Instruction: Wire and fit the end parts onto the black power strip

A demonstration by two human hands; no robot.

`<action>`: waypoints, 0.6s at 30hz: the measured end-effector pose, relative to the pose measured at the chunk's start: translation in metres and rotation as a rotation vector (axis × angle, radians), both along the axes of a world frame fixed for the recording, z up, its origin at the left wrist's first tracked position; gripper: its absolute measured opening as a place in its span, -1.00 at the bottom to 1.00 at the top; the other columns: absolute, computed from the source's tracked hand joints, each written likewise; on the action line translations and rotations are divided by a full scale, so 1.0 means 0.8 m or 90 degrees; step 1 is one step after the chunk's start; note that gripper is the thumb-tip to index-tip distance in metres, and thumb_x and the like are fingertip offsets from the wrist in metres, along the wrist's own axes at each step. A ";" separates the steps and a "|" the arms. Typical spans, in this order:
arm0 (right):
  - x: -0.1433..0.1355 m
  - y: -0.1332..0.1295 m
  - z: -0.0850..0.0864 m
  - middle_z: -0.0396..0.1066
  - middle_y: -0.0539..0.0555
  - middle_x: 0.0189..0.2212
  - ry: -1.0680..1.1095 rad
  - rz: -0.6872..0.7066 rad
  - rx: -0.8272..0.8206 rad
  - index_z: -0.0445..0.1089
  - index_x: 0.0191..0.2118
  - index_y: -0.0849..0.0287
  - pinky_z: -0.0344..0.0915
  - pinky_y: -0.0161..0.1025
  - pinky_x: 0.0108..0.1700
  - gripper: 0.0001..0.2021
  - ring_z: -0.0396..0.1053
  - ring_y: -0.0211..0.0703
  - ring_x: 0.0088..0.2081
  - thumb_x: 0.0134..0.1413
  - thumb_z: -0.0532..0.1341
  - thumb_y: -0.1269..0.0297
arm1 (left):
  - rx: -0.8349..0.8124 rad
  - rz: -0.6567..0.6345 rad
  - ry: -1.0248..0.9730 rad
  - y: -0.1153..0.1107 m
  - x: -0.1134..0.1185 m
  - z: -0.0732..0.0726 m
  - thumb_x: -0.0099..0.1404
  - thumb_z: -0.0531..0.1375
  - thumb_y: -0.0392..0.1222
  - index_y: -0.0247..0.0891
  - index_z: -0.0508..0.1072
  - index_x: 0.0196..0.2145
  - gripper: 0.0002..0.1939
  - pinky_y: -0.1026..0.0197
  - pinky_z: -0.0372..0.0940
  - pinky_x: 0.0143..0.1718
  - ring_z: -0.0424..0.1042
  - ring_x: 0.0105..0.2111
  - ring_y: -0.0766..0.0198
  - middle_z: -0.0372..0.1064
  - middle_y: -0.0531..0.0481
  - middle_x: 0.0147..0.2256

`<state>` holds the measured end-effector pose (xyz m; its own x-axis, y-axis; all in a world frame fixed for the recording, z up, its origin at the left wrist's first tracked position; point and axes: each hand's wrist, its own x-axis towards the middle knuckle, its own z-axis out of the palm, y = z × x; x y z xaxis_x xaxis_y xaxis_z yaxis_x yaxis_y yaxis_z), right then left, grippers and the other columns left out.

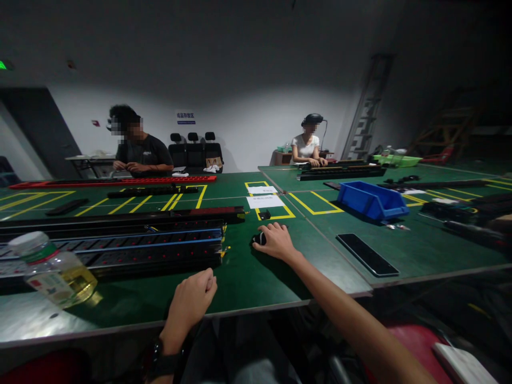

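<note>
While right fingers [272, 229] bend half-closed around 1 dark object [259, 238], left fingers [209, 282] curl tight (contents hidden). Right of both lies a phone [367, 254].

2 bare hands [274, 240], 1 phone [367, 256], 1 blue bin [370, 202], 2 co-workers [150, 152], 3 black chairs [192, 156]. Long black rails [160, 256], left: maybe 3, too dim to be sure.

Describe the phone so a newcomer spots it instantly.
On the green table, find the blue bin, right of the right hand. Nearer the table's front edge lies the phone: a flat, black-faced slab with a pale rim, unlike the deep, open bin.
</note>
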<state>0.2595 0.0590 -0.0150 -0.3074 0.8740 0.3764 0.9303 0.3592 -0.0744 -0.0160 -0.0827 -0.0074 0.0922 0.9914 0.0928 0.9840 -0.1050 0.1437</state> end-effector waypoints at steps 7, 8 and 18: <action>0.001 0.001 0.001 0.54 0.21 -0.10 0.017 0.023 -0.004 0.50 0.10 0.11 0.16 -0.03 0.00 -0.50 0.35 0.17 -0.01 0.16 0.29 -0.08 | 0.005 -0.003 -0.003 0.000 0.000 0.001 0.51 -0.01 -0.17 -0.17 0.19 -0.42 -0.71 0.17 -0.07 -0.38 0.35 -0.43 0.26 0.38 0.05 -0.43; 0.002 0.001 0.001 0.54 0.21 -0.10 0.018 0.028 -0.004 0.50 0.11 0.11 0.17 -0.03 0.00 -0.51 0.35 0.16 -0.01 0.16 0.29 -0.07 | 0.004 -0.003 -0.004 0.000 0.000 0.001 0.51 -0.01 -0.17 -0.17 0.19 -0.42 -0.71 0.17 -0.07 -0.38 0.35 -0.43 0.26 0.38 0.05 -0.43; 0.009 0.005 0.005 0.54 0.20 -0.01 0.055 0.040 -0.020 0.50 0.15 0.08 0.22 -0.01 0.03 -0.49 0.37 0.17 0.04 0.22 0.25 -0.10 | -0.004 -0.001 -0.002 0.001 -0.001 0.000 0.52 -0.01 -0.17 -0.16 0.17 -0.42 -0.71 0.16 -0.09 -0.37 0.37 -0.41 0.24 0.38 0.05 -0.42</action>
